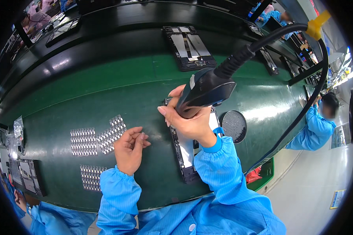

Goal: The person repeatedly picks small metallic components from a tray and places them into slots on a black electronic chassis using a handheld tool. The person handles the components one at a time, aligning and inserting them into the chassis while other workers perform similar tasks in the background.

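Observation:
My right hand (194,121) is wrapped round a black corded electric screwdriver (208,92), its tip hidden behind the hand. Beneath that hand lies an opened tablet (184,152) with white panels and a dark frame, partly covered by my wrist and sleeve. To its left, my left hand (130,150) hovers with fingers curled and the thumb close to them; whatever they may pinch is too small to make out. Just beyond it are panels of small black-and-white parts: an angled one (111,135), an upright one (83,141) and a nearer one (92,177).
A round black dish (234,126) of small dotted pieces sits right of the tablet. Another opened tablet (188,47) lies farther back; one more (29,176) is at left. The screwdriver's cable (321,84) arcs along the right. A green bin (267,176) stands below the table edge. Co-workers sit nearby.

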Demonstrator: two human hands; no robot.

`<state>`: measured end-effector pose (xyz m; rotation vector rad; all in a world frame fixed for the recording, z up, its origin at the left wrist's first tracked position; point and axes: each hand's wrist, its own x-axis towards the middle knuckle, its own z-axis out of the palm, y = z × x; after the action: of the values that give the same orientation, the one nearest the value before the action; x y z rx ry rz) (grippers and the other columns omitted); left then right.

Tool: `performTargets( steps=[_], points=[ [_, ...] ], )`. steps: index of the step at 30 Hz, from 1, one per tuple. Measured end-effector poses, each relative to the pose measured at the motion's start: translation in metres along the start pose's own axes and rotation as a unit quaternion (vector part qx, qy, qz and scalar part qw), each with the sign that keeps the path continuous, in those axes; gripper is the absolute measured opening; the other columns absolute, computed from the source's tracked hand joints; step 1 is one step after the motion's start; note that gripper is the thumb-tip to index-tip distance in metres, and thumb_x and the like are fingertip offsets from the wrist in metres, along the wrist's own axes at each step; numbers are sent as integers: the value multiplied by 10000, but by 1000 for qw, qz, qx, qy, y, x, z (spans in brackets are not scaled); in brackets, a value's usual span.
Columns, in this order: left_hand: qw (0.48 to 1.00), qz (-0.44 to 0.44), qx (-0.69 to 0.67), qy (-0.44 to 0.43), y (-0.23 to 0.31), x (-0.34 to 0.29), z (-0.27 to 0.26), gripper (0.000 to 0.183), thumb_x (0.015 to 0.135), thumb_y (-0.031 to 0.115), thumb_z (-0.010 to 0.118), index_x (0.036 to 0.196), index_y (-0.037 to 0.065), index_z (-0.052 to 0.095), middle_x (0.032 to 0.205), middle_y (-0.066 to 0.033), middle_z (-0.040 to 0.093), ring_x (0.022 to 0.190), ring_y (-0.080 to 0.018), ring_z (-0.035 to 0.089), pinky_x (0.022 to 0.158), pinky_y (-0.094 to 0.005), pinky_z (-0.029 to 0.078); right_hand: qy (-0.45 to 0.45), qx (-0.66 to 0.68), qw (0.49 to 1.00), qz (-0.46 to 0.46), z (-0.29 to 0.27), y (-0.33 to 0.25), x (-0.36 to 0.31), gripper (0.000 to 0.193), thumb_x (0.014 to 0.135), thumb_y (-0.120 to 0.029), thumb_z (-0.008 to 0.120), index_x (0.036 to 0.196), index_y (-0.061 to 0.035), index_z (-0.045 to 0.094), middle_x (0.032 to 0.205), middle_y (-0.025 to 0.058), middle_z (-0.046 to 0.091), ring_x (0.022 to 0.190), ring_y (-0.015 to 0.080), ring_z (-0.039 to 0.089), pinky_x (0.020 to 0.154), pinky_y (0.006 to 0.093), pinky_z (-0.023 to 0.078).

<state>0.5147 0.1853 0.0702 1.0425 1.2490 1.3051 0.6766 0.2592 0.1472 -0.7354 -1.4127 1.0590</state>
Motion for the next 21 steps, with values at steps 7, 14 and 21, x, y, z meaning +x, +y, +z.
performTargets(
  steps=[7,14,21],
  points=[
    [1000,-9,9,-21,0,-2,1,147,881,-29,508,1011,-64,566,865,-103,614,716,-153,634,633,-241,515,-36,-33,998,-32,-3,2,1,335,743,96,660,1004,24,463,604,49,590,507,85,561,458,216,434],
    [994,59,69,-64,-3,-3,16,180,776,-27,619,953,-53,644,905,-136,630,727,-171,651,634,-252,522,-52,34,998,-7,7,-6,-5,372,735,116,651,1020,16,433,589,51,579,510,83,550,476,221,436],
    [981,101,151,-65,13,-3,29,163,745,16,672,896,-40,653,784,-117,632,620,-163,616,543,-259,493,-97,-2,992,-82,10,-9,-8,368,738,117,649,1019,27,430,600,66,577,528,88,551,489,223,430]
  ],
)
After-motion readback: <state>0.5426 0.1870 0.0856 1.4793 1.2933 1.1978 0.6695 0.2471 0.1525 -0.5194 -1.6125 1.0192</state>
